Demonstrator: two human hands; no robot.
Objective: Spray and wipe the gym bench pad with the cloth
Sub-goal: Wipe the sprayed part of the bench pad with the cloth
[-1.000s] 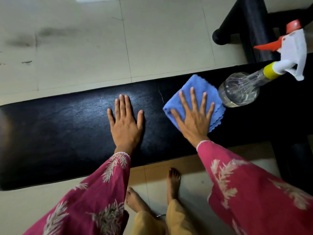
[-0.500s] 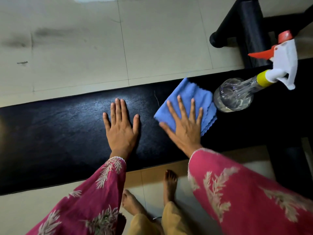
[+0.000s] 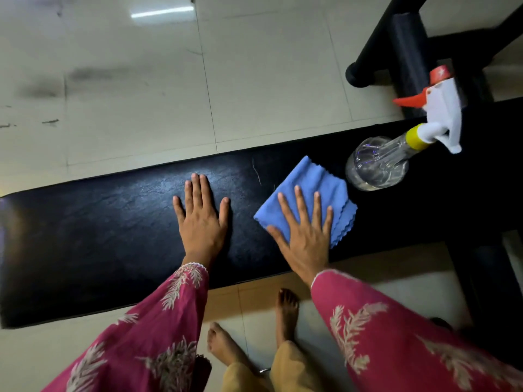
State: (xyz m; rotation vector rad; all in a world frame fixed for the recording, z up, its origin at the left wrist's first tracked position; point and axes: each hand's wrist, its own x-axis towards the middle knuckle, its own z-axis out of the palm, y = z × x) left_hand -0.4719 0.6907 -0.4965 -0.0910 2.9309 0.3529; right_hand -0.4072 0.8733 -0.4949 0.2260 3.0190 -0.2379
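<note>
Wiping step, judged under way: right hand [image 3: 304, 233] spread flat, pressing folded blue microfibre cloth [image 3: 308, 190] onto black vinyl gym bench pad [image 3: 99, 236] near its near edge. Left hand [image 3: 202, 219] open, flat, bracing beside. Clear plastic spray bottle [image 3: 379, 162] lying toward right end. Next: sweeping leftward along open pad, keeping inside both long edges.

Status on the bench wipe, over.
Right hand flat on blue cloth; left hand flat on pad. Spray bottle standing just beyond cloth.
</note>
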